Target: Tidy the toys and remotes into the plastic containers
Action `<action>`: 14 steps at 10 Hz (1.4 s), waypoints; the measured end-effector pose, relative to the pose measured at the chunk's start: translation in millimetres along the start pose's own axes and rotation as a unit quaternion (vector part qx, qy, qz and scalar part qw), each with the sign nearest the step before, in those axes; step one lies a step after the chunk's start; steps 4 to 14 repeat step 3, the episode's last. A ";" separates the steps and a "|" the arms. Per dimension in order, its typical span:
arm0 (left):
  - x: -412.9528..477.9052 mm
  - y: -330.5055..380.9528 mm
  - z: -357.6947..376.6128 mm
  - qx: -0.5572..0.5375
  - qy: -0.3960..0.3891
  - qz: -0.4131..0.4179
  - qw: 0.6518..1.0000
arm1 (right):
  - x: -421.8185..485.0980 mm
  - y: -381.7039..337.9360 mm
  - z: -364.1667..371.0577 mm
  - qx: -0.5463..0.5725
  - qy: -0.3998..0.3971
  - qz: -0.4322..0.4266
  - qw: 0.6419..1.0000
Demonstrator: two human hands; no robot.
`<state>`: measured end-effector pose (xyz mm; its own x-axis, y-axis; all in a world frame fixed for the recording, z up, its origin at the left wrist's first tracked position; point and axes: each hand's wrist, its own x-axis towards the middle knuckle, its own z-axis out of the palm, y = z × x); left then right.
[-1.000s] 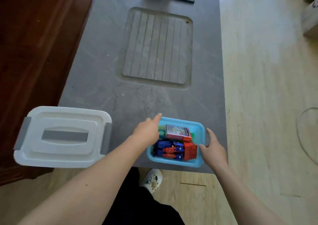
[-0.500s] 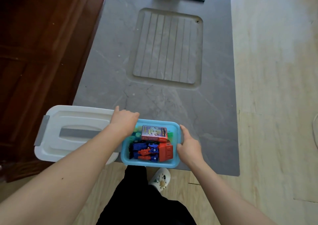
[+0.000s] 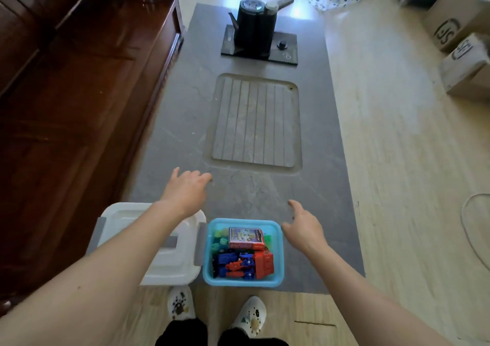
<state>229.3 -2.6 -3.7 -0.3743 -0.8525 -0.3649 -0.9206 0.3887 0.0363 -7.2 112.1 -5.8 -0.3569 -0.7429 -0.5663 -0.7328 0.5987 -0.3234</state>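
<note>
A blue plastic container (image 3: 278, 253) sits at the near edge of the grey table (image 3: 172, 147). Inside it lie a red card box (image 3: 246, 238), a red and blue robot toy (image 3: 246, 265) and several green blocks (image 3: 219, 241). Touching its left side stands a white lidded container (image 3: 172, 263) with grey latches. My left hand (image 3: 187, 193) hovers above the table beyond the white container, fingers spread, holding nothing. My right hand (image 3: 302, 226) floats just right of the blue container, fingers relaxed, empty.
A ribbed drain recess (image 3: 256, 124) is sunk into the middle of the table. At the far end a black kettle (image 3: 254, 25) stands on a black base. A dark wooden bench (image 3: 66, 107) runs along the left. Cardboard boxes (image 3: 461, 41) sit on the floor at the right.
Both hands have let go of the blue container and lifted away from it. The blue container now rests beside the white one. The view has tilted up, showing the kettle.
</note>
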 end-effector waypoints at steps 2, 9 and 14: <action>-4.6 -46.4 -140.1 -0.007 0.103 0.034 0.994 | -15.1 -107.6 -100.0 0.002 0.106 -0.113 0.988; -9.3 -54.0 -200.9 -0.002 0.148 0.049 0.988 | -27.9 -155.9 -148.5 0.008 0.145 -0.163 0.976; -9.3 -54.0 -200.9 -0.002 0.148 0.049 0.988 | -27.9 -155.9 -148.5 0.008 0.145 -0.163 0.976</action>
